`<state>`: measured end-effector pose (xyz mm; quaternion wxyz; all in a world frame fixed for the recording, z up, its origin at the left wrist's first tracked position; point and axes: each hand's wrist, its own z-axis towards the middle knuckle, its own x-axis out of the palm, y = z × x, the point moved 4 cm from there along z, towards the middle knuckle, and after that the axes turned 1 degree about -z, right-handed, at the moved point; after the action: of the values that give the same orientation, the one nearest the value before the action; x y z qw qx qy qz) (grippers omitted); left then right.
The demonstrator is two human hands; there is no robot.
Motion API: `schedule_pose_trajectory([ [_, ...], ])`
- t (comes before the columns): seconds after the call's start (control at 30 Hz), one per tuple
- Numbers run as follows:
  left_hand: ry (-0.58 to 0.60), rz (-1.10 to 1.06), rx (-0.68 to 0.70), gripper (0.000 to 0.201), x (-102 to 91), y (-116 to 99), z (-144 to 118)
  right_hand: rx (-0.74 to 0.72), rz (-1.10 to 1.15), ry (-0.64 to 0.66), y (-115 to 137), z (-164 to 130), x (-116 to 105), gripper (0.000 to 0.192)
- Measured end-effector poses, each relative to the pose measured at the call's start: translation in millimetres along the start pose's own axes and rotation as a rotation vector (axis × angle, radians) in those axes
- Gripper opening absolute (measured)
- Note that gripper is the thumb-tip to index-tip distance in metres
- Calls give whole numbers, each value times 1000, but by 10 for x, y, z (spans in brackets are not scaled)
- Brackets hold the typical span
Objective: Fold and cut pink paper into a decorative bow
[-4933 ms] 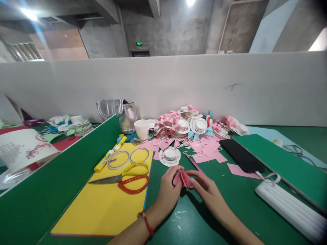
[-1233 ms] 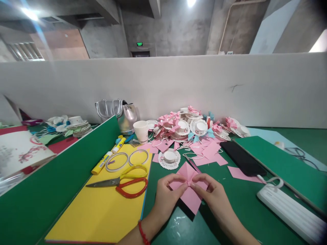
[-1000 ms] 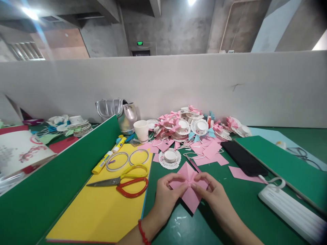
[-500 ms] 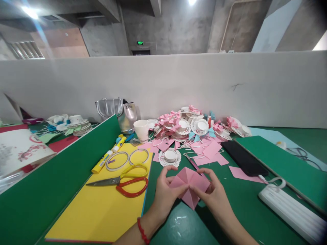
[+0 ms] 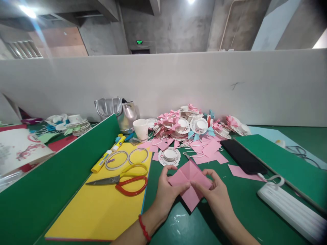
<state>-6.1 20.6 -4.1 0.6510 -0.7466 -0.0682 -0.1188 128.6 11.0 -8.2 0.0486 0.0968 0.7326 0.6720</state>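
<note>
Both hands (image 5: 165, 192) pinched on the pink paper (image 5: 191, 197), folded up earlier, now spread open and creased.

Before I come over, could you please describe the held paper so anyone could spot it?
On the green table, find the nearest white fringed disc. Nearer still, the left hand and right hand hold the pink sheet. Unlike loose pink pieces beyond, it's held and creased.

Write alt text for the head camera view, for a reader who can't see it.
A person's left hand and right hand hold a creased pink paper over a green table. Scissors lie on yellow paper to the left. Beyond the hands are a white cup and a heap of paper crafts with pink bows.
</note>
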Motion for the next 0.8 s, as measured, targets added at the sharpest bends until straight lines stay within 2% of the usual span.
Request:
schedule_pose_trajectory([
  [0.1, 10, 43, 18, 45, -37, 8, 28, -28, -3, 22, 29, -12, 6, 37],
  [0.2, 1, 152, 47, 46, -103, -30, 57, -40, -25, 122, 52, -3, 43, 38],
  [0.27, 40, 199, 58, 48, -117, -58, 71, -19, -20, 196, 38, 8, 72, 39],
  [0.33, 102, 145, 44, 50, -96, -62, 74, -12, 22, 206, 17, 18, 82, 40],
  [0.4, 141, 16, 4, 54, -55, -38, 68, -35, 93, 159, 7, 18, 72, 41],
  [0.5, 118, -108, -24, 57, -11, 4, 56, -39, 168, 141, -2, 1, 75, 41],
  [0.67, 101, -108, -19, 51, -26, -28, 66, -123, 58, 157, 14, 25, 52, 30],
  [0.8, 156, -42, 13, 52, -68, -131, 71, -72, -51, 260, -48, 80, 44, 23],
])
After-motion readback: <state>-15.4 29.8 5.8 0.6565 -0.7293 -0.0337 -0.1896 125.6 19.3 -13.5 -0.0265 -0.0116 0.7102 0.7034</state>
